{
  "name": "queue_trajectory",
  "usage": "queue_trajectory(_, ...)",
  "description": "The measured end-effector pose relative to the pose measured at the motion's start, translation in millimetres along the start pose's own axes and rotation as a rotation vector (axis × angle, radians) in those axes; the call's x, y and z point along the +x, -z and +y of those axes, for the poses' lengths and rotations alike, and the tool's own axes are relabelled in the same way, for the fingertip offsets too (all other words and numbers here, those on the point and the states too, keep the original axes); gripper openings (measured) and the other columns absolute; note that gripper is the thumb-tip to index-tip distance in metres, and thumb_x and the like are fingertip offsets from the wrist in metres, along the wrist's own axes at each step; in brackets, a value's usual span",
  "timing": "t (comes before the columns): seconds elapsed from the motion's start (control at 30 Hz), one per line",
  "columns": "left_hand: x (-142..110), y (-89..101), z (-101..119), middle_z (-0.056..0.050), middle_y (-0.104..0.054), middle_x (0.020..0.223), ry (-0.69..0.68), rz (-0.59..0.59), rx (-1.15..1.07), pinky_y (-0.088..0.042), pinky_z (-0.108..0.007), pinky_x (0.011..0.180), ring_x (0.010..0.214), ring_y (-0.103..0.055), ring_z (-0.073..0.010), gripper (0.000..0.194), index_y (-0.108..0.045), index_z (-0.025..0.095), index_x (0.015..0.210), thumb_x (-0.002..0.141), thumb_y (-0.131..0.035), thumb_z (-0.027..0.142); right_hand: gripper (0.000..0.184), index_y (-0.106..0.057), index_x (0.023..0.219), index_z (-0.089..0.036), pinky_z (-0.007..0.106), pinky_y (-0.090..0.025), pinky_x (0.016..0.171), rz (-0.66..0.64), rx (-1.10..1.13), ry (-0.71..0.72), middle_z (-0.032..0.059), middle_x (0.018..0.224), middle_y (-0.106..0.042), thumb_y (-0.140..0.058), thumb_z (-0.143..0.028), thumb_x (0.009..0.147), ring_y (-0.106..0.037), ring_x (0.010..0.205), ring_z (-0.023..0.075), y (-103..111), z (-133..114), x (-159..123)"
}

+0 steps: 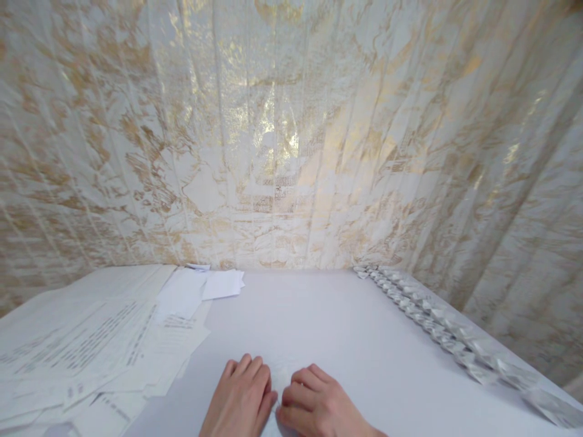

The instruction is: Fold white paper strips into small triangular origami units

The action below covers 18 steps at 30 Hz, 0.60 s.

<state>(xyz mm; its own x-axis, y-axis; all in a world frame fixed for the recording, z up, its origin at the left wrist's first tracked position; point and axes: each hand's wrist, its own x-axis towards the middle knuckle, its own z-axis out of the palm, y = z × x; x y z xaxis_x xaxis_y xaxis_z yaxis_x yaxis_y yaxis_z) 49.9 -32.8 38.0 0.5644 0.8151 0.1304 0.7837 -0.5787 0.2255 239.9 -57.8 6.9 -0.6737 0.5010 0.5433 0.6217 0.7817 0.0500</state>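
Note:
Near the bottom middle of the head view, my left hand (243, 394) rests on the white table, its fingers curled and pressed together. Close beside it on the right, my right hand (316, 400) is closed, with bent fingers and the thumb side turned toward the left hand. Between and under the two hands lies a pale piece of paper (281, 376), hard to tell from the white tabletop. Both hands grip or press it at its edges. Its full outline and any folds are hidden by my fingers.
Printed sheets (82, 340) spread in overlapping layers over the table's left side. Small blank white papers (223, 284) lie behind them. Rows of small folded paper pieces (432, 321) line the right edge. A gold-patterned curtain (273, 152) hangs behind the white table (291, 315).

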Motion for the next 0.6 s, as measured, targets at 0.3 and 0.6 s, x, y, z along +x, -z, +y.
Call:
queue_trajectory(0.3, -6.2, -9.4, -3.0, -0.001, -0.067, 0.096, 0.021, 0.108, -0.107, -0.037, -0.038, 0.083, 0.094, -0.058, -0.0234, 0.013, -0.059, 0.022, 0.093, 0.090, -0.052, 0.012, 0.022, -0.058, 0.088, -0.021, 0.031, -0.034, 0.066, 0.020, -0.010, 0.036, -0.0025, 0.076, -0.066, -0.048, -0.027, 0.106, -0.054, 0.072, 0.0161, -1.0, 1.7, 0.3)
queue_trajectory(0.6, -5.3, -10.2, -15.9, -0.004, -0.067, 0.097, 0.078, 0.143, -0.054, -0.038, -0.040, 0.084, 0.096, -0.058, -0.0242, 0.033, -0.061, 0.019, 0.096, 0.087, -0.038, -0.002, 0.031, -0.059, 0.084, -0.021, 0.032, -0.033, 0.061, 0.083, -0.054, 0.062, -0.0030, 0.075, -0.064, -0.042, -0.030, 0.109, -0.051, 0.071, 0.0160, -2.0, 2.2, 0.4)
